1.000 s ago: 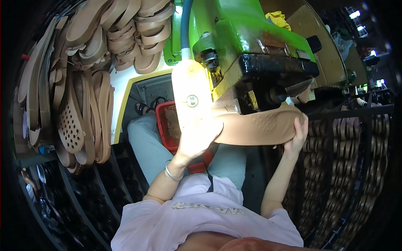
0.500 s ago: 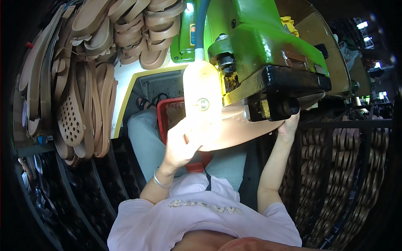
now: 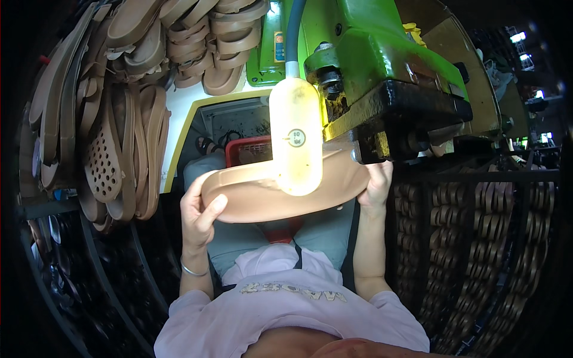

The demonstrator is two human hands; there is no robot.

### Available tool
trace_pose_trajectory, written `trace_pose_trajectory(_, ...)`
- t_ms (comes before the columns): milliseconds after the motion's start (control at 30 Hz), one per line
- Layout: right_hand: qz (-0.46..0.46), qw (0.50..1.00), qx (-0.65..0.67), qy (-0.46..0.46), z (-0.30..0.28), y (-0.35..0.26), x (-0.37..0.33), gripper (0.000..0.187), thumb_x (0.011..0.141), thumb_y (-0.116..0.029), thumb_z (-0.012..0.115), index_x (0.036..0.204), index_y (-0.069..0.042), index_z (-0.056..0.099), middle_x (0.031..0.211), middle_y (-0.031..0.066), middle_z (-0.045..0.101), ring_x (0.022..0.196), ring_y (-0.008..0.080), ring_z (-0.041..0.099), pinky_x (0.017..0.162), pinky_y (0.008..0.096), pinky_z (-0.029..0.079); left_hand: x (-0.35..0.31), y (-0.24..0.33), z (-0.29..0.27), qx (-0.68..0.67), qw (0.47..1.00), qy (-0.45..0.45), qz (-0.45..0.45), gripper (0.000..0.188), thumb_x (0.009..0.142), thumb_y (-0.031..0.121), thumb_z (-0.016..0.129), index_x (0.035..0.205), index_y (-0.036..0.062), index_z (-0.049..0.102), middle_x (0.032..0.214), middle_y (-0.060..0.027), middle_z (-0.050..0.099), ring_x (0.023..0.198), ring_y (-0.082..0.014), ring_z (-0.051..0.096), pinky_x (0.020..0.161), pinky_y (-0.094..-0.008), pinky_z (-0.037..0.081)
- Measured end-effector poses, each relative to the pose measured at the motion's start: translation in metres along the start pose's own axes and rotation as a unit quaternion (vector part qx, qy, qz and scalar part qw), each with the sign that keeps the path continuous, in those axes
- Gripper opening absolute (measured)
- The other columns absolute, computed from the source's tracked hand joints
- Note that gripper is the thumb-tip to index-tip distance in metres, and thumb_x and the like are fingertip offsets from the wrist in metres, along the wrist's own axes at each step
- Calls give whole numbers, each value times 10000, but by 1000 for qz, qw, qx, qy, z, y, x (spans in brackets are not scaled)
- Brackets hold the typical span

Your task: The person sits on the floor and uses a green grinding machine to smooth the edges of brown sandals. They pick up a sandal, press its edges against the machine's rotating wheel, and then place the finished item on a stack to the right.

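A tan foam shoe sole point(image 3: 256, 201) with a raised rim lies crosswise between my hands, tilted so its smooth side shows. My left hand point(image 3: 200, 212) grips its left end, thumb on the near face and fingers behind the edge. At the other end, my right hand point(image 3: 377, 182) is closed round the sole, just under the machine's black head point(image 3: 412, 119); part of its fingers is hidden. A glowing lamp point(image 3: 296, 137) hangs in front of the sole and hides its middle.
The green machine point(image 3: 382, 48) rises ahead on the right. Tan slippers point(image 3: 230, 45) and perforated clogs point(image 3: 102, 164) are piled on the left. A red basket point(image 3: 239, 149) sits below the white and yellow table edge point(image 3: 182, 137). Shoe-filled racks point(image 3: 483, 232) stand to the right.
The sole has come left and nearer to me, out from under the machine's head. My left hand has moved left to the sole's end; my right hand has moved left too.
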State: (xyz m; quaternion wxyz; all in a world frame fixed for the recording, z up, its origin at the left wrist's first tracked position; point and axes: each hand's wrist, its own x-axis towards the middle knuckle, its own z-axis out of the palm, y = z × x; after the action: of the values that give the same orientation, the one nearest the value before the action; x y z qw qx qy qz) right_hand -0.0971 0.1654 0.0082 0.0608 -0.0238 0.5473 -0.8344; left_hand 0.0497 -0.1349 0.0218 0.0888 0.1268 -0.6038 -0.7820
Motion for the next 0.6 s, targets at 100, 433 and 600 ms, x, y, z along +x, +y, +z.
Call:
trace_pose_trajectory(100, 8, 999, 29, -16, 21, 6, -10, 376, 847, -25, 597, 1184, -12, 432, 1096, 78, 566, 1022, 131, 539, 925, 298, 419, -15, 1, -17, 5, 999, 31, -17, 462, 812, 131, 665, 1207, -58, 517, 1100, -104, 606, 1021, -153, 571, 925, -278, 421)
trace_pose_trajectory(433, 59, 994, -31, -89, 52, 14, -16, 400, 790, 23, 656, 1173, -2, 541, 1098, 64, 599, 1027, 141, 561, 926, 287, 429, -70, -30, -48, -30, 974, -75, -210, 497, 749, 107, 767, 1154, -14, 506, 1081, -69, 603, 1019, -125, 567, 921, -286, 437)
trace_pose_trajectory(600, 55, 988, -82, -122, 57, 7, -7, 323, 787, -1, 688, 1088, 33, 577, 1018, 89, 630, 954, 140, 592, 852, 272, 472, -10, -25, 33, 34, 962, -258, -82, 571, 783, 107, 731, 1269, -45, 472, 1137, -107, 597, 1047, -160, 557, 946, -312, 427)
